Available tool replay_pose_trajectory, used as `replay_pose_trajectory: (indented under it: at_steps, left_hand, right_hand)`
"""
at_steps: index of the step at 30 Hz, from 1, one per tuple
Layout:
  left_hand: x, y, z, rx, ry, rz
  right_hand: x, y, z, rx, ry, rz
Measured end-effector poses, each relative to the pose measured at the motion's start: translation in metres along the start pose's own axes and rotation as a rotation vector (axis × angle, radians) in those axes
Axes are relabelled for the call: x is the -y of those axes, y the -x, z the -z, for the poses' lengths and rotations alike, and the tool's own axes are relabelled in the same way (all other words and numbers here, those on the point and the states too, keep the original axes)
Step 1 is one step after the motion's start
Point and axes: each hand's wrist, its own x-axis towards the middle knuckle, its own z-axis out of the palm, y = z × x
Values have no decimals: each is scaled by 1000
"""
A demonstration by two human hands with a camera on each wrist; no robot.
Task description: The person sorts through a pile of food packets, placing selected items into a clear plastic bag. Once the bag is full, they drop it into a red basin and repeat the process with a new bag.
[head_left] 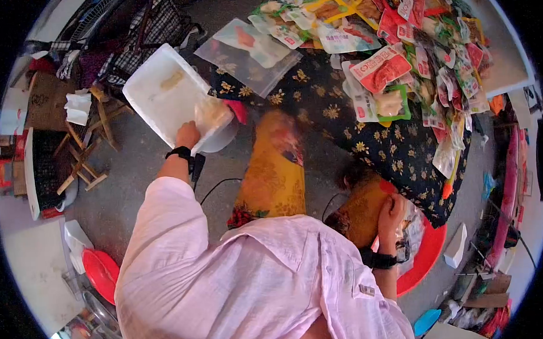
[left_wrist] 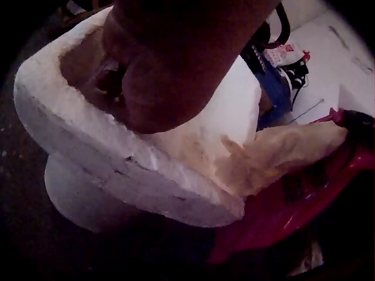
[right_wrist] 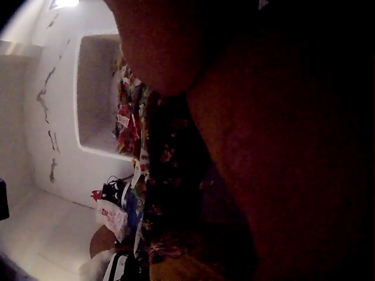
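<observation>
Left hand [head_left: 187, 135] clamped on rim of white foam box [head_left: 161, 92], tilted beside the surface [head_left: 317, 102]. Right hand [head_left: 391, 212] on knee, grip indiscernible. Advised: support underside, tip slowly.

**Where things lie**

The foam tray [head_left: 164, 92] sits tilted to the person's front left, above a stool [head_left: 85, 155] on its left. Snack packets [head_left: 393, 51] are heaped on the table [head_left: 366, 130] to the front right. A basin [head_left: 427, 254] lies on the floor under that table's near edge.
</observation>
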Motion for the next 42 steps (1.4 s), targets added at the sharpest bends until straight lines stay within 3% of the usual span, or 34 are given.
replay_pose_trajectory:
  at_steps: [4, 8, 13, 16, 17, 18, 19, 20, 21, 22, 24, 26, 27, 29, 31, 33, 34, 36, 40, 42]
  left_hand:
    - [-5, 4, 16, -27, -150, -229]
    - [12, -17, 0, -136, 155, -72]
    - [18, -15, 19, -260, 323, 63]
    - [26, -7, 35, -422, 483, -3]
    - [24, 0, 48, -429, 456, -15]
    - [42, -12, 35, -371, 678, 1]
    - [32, 5, 56, -394, 701, -38]
    - [11, 30, 88, -252, 945, -25]
    - [-25, 70, 127, -236, 1244, -49]
    - [-34, 78, 144, -20, 1482, -36]
    - [-66, 106, 173, 93, 1591, -57]
    - [-111, 146, 202, 238, 1813, -207]
    - [-134, 165, 230, 145, 1185, -491]
    - [-169, 184, 247, 357, 996, -705]
    - [-195, 188, 232, 1036, 1884, -588]
    - [-225, 196, 222, 1179, 1918, -636]
    - [-237, 201, 220, 1252, 1933, -659]
    - [-255, 212, 223, 1246, 1880, -618]
    - [-261, 190, 203, 1387, 1909, -455]
    - [-258, 175, 198, 1312, 1982, -435]
  right_hand:
    - [-5, 1, -1, -4, 13, 13]
    - [3, -2, -1, -34, -11, 38]
    - [6, 0, 2, -32, -41, 27]
    - [1, 3, 0, -46, -37, 29]
    - [5, 3, 3, -32, -52, 12]
    - [6, 2, 8, -24, -61, -6]
    - [6, 1, 11, -34, -99, -20]
    - [5, 1, 11, -44, -141, -32]
    - [6, 0, 12, -53, -185, -39]
    - [8, -1, 15, -61, -224, -62]
    - [15, -5, 16, -67, -318, -93]
    - [21, -7, 8, -23, -558, -193]
    - [29, -11, 6, 13, -684, -223]
    - [51, -21, 7, 92, -937, -277]
    - [78, -35, 17, 228, -1198, -351]
    - [96, -46, 26, 414, -1455, -467]
    - [93, -49, 16, 486, -1555, -428]
    - [99, -53, 19, 586, -1742, -414]
    - [97, -56, 24, 523, -1764, -508]
    - [82, -59, 16, 417, -1667, -598]
